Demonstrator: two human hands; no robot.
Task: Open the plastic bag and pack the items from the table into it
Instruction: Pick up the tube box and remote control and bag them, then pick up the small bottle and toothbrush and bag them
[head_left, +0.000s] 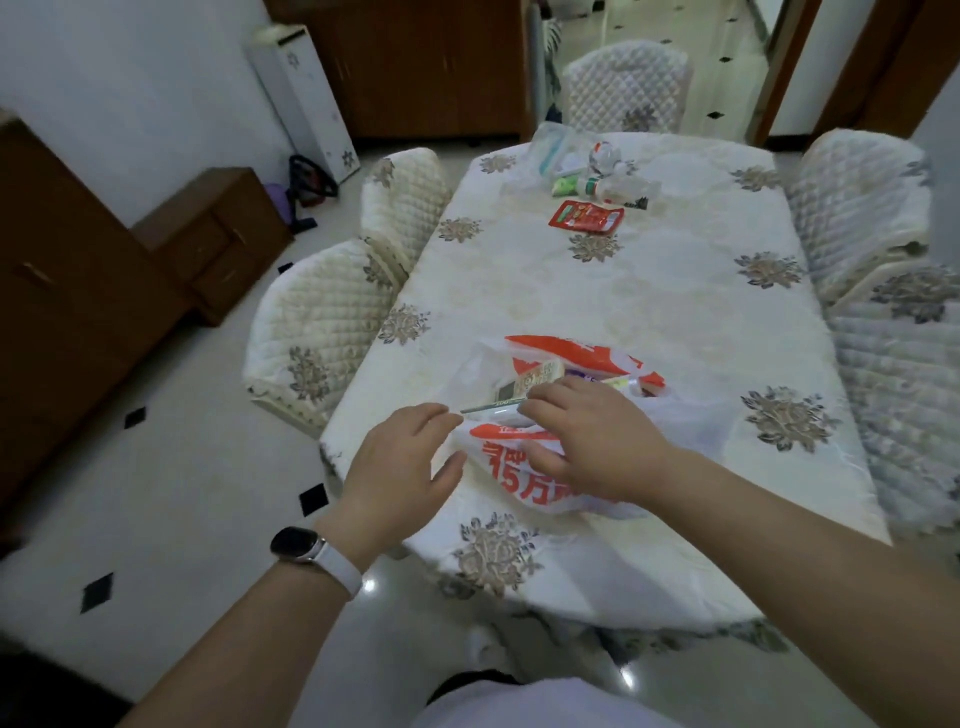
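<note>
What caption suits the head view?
Left hand and right hand at an open plastic bag; red packet and bottle at the far end of the table.

This is a home dining room. A long surface (649, 301) wears a cream tablecloth (519, 291) embroidered with grey-brown flowers, and around it stand chairs in matching quilted covers (322, 322), the sort a family fits to save the upholstery. Dark wooden cabinets (426, 67) line the far wall, with a low one (218, 234) at the side. The floor (156, 493) is glossy pale tile set with small black diamonds, and a doorway (779, 67) opens onto another tiled room.
</note>
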